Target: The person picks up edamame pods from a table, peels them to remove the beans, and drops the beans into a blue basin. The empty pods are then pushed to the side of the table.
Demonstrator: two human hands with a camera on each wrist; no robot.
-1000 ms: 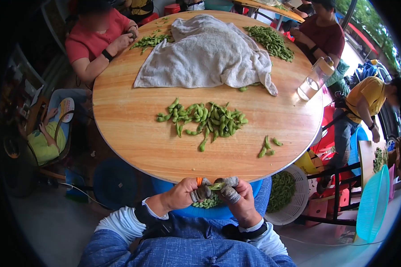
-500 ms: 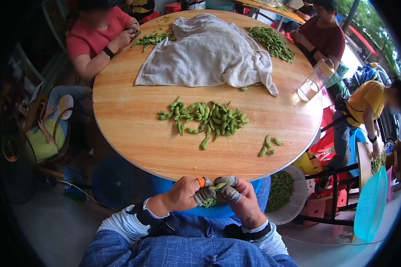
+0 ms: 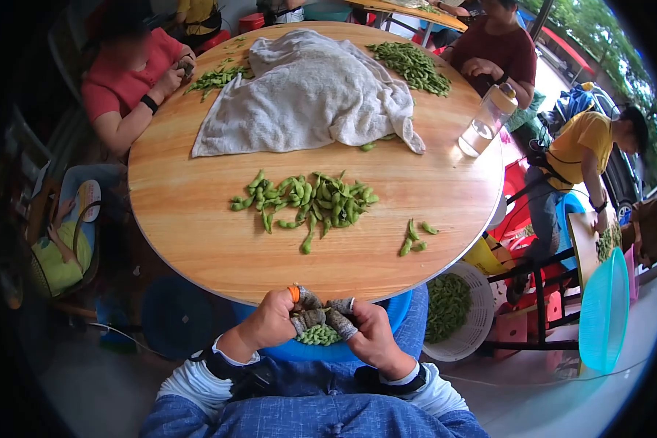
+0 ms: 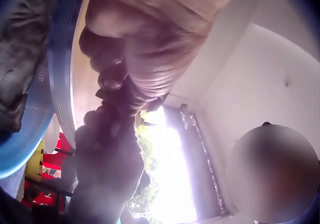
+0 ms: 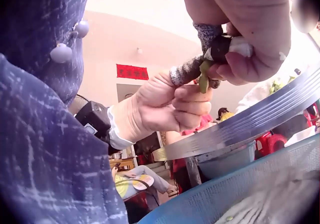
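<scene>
Over the blue basin (image 3: 398, 310), my left hand (image 3: 269, 321) and right hand (image 3: 376, 336) meet at the fingertips. Knitted grey covers wrap the thumb and a finger of each hand, and an orange band circles one left finger. Between the fingertips, both hands pinch a green edamame pod (image 5: 204, 76), seen in the right wrist view and mostly hidden in the head view. Shelled green beans (image 3: 318, 335) lie in the basin below. Ahead on the round table (image 3: 197, 219) is a pile of edamame pods (image 3: 328, 201), with a few loose pods (image 3: 409, 241) to its right.
A greyish cloth (image 3: 314, 102) covers a mound mid-table. A bottle (image 3: 485, 120) stands near the right edge. A white basket (image 3: 482, 321) of pods sits by my right leg, near a turquoise basket (image 3: 604, 314). Other people sit around, with pod piles (image 3: 412, 67) before them.
The head view has turned, so the table appears further left. My hands stay together above the basin; the pod between them shows less in the head view. More beans below are visible.
</scene>
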